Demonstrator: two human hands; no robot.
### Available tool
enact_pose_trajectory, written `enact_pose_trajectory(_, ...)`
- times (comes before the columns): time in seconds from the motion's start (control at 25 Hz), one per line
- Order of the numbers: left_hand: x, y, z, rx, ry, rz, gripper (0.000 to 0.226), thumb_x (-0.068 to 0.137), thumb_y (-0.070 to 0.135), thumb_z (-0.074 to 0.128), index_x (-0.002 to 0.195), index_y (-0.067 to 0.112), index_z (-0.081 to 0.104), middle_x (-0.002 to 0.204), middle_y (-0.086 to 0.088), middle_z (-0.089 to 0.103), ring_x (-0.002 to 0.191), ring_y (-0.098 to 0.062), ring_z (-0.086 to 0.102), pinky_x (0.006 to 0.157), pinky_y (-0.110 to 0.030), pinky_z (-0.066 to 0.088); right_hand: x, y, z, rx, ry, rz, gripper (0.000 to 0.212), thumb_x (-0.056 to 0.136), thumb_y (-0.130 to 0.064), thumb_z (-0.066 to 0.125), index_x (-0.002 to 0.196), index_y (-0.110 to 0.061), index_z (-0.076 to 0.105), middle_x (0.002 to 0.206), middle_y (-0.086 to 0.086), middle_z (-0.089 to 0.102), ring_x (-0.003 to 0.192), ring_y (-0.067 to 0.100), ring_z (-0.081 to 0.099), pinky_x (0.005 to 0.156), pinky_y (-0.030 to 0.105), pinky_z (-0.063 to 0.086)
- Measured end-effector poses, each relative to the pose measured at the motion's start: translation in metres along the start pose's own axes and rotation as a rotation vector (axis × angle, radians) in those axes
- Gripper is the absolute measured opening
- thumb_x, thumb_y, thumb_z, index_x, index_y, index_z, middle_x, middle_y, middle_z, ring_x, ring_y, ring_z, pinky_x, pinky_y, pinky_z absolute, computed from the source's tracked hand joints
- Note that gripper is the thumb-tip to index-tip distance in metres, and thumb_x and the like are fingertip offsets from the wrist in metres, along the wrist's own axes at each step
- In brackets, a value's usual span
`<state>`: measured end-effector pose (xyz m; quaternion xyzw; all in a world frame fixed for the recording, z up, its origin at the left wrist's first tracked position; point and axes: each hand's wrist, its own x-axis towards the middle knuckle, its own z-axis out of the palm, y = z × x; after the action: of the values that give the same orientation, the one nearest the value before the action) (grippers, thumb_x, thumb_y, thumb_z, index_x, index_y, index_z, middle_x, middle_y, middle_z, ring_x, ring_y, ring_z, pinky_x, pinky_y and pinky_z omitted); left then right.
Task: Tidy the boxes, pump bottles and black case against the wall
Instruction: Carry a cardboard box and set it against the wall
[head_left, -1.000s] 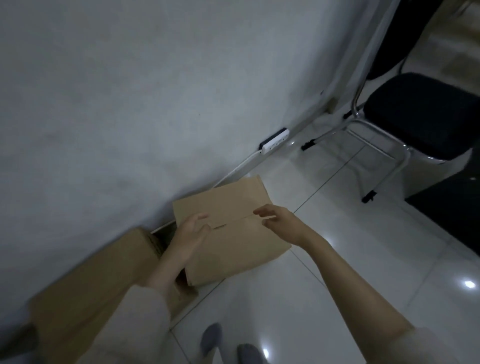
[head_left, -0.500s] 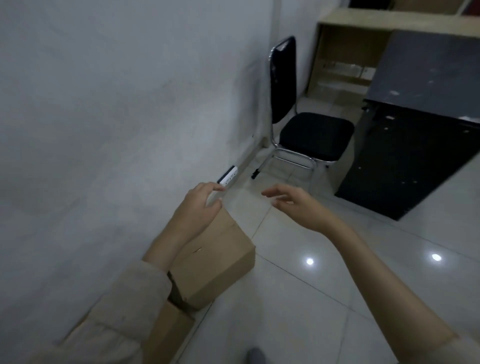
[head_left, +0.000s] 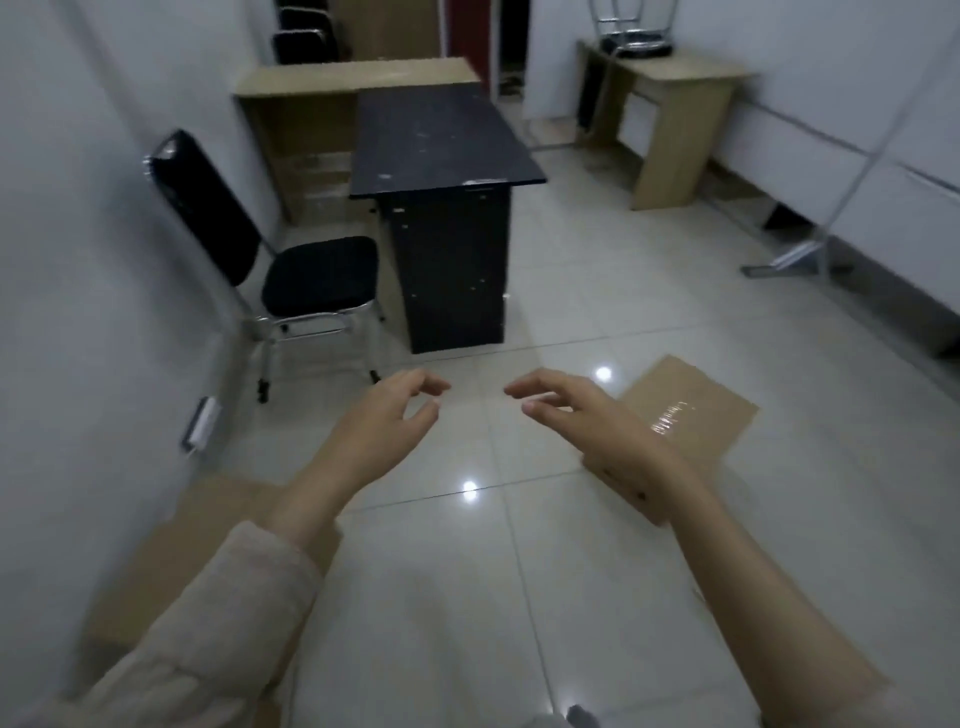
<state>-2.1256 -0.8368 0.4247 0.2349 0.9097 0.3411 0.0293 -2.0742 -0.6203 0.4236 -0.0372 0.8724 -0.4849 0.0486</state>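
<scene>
A person's left hand and right hand hover empty over the tiled floor, fingers loosely curled, gripping nothing. One cardboard box sits against the wall at eight o'clock; a second box lies out on the floor at three o'clock, partly hidden by the right wrist. Its long axis appears to run from seven toward one o'clock. Grabbed one-handed, it could tip or slide on the glossy tiles.

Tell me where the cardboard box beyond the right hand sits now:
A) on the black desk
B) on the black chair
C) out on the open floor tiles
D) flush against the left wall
C: the cardboard box lies on the floor tiles beyond the right hand, away from the left wall.
</scene>
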Motion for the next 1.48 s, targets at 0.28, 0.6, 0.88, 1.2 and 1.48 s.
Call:
enact_pose_trajectory(0.28, 0.023, 0.154, 0.117, -0.097, -0.243, 0.294, 0.021, 0.092, 0.021, 0.049, 0.11, 0.023, 0.059, 0.106, 0.008, 0.061, 0.101, -0.008, 0.057, 0.085, -0.025, 0.045, -0.178, 0.076, -0.109, 0.035, 0.378, 0.249, 0.026, 0.094, -0.016, 0.047, 0.118, -0.018, 0.059, 0.116, -0.007, 0.06, 0.105, 0.007, 0.058, 0.084, 0.012, 0.043)
enact_pose_trajectory(0.6, -0.007, 0.294, 0.265, -0.251, -0.426, 0.345, 0.019, 0.091, 0.019, 0.05, 0.106, 0.02, 0.061, 0.102, 0.004, 0.064, 0.099, -0.01, 0.057, 0.072, -0.014, 0.04, -0.372, 0.16, -0.194, 0.016, 0.55, 0.466, 0.023, 0.094, -0.024, 0.048, 0.113, -0.028, 0.059, 0.119, -0.013, 0.06, 0.109, 0.005, 0.057, 0.092, 0.023, 0.044)
enact_pose_trajectory(0.88, 0.004, 0.328, 0.321, -0.255, -0.442, 0.305, 0.021, 0.092, 0.016, 0.048, 0.109, 0.016, 0.06, 0.102, 0.005, 0.062, 0.095, -0.009, 0.054, 0.071, -0.008, 0.035, -0.4, 0.21, -0.231, 0.064, 0.529, 0.51, 0.022, 0.094, -0.024, 0.047, 0.111, -0.031, 0.059, 0.118, -0.014, 0.06, 0.108, 0.002, 0.057, 0.087, 0.018, 0.043)
enact_pose_trajectory(1.2, 0.11, 0.302, 0.36, -0.275, -0.403, 0.15, 0.022, 0.093, 0.019, 0.047, 0.11, 0.018, 0.06, 0.104, 0.004, 0.061, 0.097, -0.011, 0.055, 0.07, -0.013, 0.039, -0.29, 0.273, -0.286, 0.079, 0.375, 0.484, 0.023, 0.094, -0.025, 0.047, 0.113, -0.03, 0.059, 0.119, -0.016, 0.059, 0.108, -0.001, 0.055, 0.085, 0.014, 0.042)
enact_pose_trajectory(1.48, 0.266, 0.265, 0.393, -0.266, -0.4, 0.032, 0.022, 0.092, 0.018, 0.047, 0.11, 0.018, 0.061, 0.103, 0.005, 0.062, 0.103, -0.013, 0.057, 0.082, -0.025, 0.043, -0.126, 0.35, -0.351, 0.138, 0.425, 0.536, 0.021, 0.094, -0.017, 0.047, 0.108, -0.024, 0.061, 0.111, -0.013, 0.062, 0.101, -0.002, 0.056, 0.074, 0.005, 0.043)
